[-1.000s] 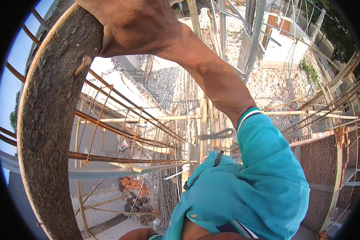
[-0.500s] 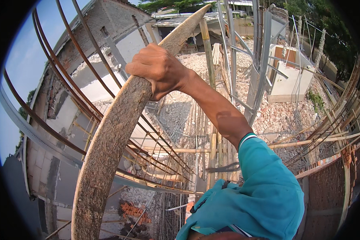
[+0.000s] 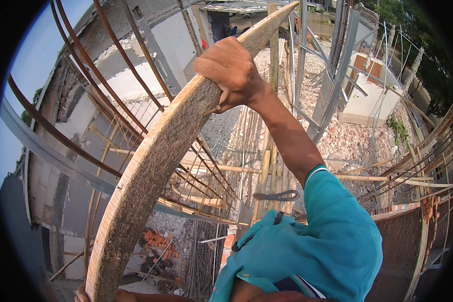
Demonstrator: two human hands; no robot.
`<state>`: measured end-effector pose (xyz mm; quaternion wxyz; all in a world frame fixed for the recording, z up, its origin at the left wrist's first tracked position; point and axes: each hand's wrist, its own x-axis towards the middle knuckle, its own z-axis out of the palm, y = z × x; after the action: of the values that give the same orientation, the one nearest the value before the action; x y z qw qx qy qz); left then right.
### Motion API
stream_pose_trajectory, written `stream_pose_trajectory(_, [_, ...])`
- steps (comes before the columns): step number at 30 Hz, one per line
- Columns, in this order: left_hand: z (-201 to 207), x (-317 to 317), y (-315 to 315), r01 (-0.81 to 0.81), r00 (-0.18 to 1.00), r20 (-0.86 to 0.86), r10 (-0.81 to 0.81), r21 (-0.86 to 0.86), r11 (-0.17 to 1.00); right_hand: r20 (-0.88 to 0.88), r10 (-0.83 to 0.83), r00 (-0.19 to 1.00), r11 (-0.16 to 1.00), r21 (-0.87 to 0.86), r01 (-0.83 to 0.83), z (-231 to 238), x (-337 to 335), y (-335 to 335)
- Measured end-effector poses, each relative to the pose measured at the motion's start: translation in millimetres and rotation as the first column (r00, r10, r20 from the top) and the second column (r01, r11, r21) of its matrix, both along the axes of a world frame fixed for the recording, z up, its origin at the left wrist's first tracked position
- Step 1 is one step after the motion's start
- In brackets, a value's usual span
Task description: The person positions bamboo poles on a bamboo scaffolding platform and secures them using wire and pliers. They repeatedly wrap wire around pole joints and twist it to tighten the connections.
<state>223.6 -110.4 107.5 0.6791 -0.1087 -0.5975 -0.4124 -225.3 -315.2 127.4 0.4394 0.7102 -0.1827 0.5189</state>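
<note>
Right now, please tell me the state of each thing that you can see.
Right hand: closed over the plank's upper edge.
Left hand: mostly hidden, at the plank's lower end.
Wooden plank: tilted, rough, held up.
Rebar rods: rusty, bare.
Rubble: loose, heaped below.

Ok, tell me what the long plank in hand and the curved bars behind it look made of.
Plank: apparently rough-sawn wood, pale edge, face crusted grey, perhaps dried cement. The right hand grips it. Curved bars: seemingly steel rebar, thin, reddish-brown, likely rust.
</note>
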Motion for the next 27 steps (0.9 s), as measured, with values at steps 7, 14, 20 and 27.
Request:
stream_pose_trajectory(7, [-18.4,-4.2,-43.5,0.142,0.985,0.098,-0.143,0.018,0.99,0.045,-0.053,0.998,0.995,0.092,0.049,-41.1,-30.1,-12.4])
stream_pose_trajectory(14, [4.4,-33.6,-57.9,-0.053,0.99,0.134,0.05,0.017,0.998,0.148,-0.03,0.989,0.958,0.287,-0.014,-104.7,-40.0,-21.6])
stream_pose_trajectory(20, [-5.3,-26.8,-40.8,-0.189,0.901,0.398,0.171,0.005,0.982,0.323,-0.125,0.938,0.911,0.413,-0.021,-220.4,-30.4,-7.9])
stream_pose_trajectory(27, [-33.1,-38.3,-42.6,-0.237,0.81,0.575,0.111,0.149,0.96,0.474,-0.2,0.858,0.749,0.638,-0.178,-332.3,-1.9,24.3])
